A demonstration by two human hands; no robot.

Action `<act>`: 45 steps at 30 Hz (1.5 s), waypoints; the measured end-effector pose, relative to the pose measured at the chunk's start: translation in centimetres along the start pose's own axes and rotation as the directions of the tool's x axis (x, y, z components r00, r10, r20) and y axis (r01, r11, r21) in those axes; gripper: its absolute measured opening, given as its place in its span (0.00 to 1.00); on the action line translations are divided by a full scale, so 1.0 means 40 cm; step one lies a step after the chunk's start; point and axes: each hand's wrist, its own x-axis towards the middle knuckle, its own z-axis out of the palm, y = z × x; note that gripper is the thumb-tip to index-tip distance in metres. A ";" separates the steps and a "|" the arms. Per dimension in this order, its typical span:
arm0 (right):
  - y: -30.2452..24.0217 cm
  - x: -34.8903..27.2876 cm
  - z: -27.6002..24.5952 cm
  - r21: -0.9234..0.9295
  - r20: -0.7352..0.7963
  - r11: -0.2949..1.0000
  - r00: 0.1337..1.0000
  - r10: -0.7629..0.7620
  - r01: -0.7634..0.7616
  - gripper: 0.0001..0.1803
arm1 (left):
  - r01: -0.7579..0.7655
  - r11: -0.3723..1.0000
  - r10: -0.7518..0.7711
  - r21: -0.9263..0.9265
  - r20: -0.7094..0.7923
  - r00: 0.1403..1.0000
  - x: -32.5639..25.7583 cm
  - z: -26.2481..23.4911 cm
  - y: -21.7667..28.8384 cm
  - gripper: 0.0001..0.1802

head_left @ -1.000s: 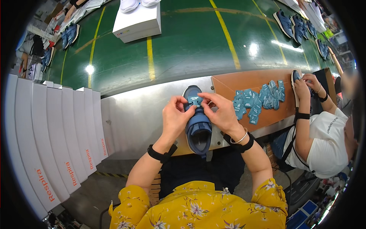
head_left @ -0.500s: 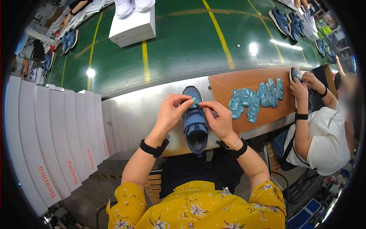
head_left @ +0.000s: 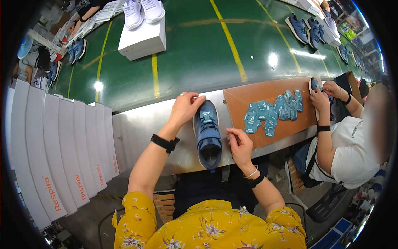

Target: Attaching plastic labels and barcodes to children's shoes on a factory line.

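A blue shoe (head_left: 208, 137) stands upright on the metal bench, its toe pointing away from me and its heel at the near edge. A teal tag (head_left: 207, 117) lies over its laces, just beyond the wide instep strap. My left hand (head_left: 185, 108) is beside the toe on the left, fingers loosely bent and holding nothing that I can see. To the right of the shoe, apart from it, hovers my right hand (head_left: 241, 146), with its fingers half curled, thumb and forefinger apart, and nothing visible between them.
Several teal tags (head_left: 269, 118) lie on a brown board (head_left: 240, 93) at the right. White shoe boxes (head_left: 62, 157) stack up at the left. Beyond the bench (head_left: 141, 124), a green conveyor belt (head_left: 195, 58) carries a white box (head_left: 143, 41) with pale shoes. A co-worker (head_left: 348, 145) handles another shoe.
Both hands have let go of the tag on the laces. My left hand has shifted up beside the toe; my right has drawn back toward me. The belt's box has moved nearer.
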 end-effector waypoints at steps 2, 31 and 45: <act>0.005 -0.020 -0.010 -0.012 -0.049 1.000 0.999 0.002 -0.002 0.12 | 0.014 0.976 -0.066 0.219 0.235 0.970 0.041 0.000 0.006 0.28; 0.024 0.011 -0.030 -0.420 -0.155 0.891 0.953 -0.259 0.174 0.09 | 0.184 0.183 -0.229 -0.966 0.140 0.963 0.696 0.277 0.134 0.18; 0.049 0.014 -0.051 -0.449 -0.154 0.883 0.961 -0.232 0.141 0.09 | 0.092 0.943 -0.021 -0.320 0.219 0.976 0.513 0.179 0.024 0.14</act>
